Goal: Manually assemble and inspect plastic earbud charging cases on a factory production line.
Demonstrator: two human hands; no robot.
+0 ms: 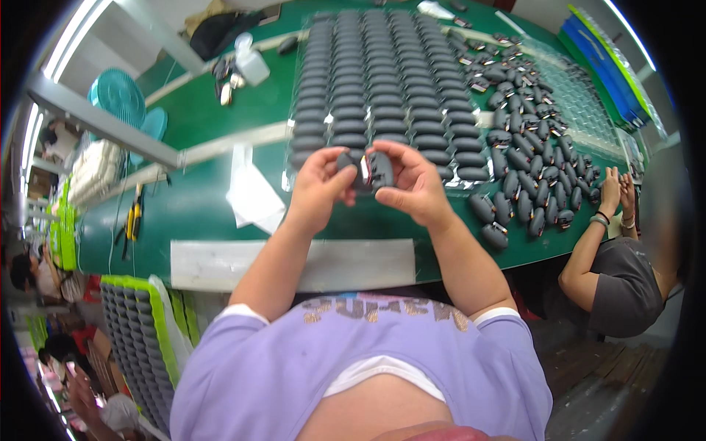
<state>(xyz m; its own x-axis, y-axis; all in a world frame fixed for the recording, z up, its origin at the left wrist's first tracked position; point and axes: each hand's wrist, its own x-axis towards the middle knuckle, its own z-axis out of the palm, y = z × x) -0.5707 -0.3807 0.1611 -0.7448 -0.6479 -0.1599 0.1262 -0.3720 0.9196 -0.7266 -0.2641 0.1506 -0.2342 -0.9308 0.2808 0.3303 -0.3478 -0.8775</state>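
Between my two hands, over the front edge of a clear tray, is a dark grey oval plastic case. It seems to stand open or in two parts, with a pale and reddish strip in the middle. My left hand pinches its left part between thumb and fingers. On the other side, my right hand grips the right part, thumb below and fingers above. Beneath and beyond them the clear tray carries columns of similar dark grey oval cases. Small details of the held piece are too blurred to tell.
Many loose grey cases lie heaped right of the tray on the green table. White sheets, yellow-handled pliers and a plastic bottle lie left. A co-worker's hands are at the right edge. Filled green trays stand lower left.
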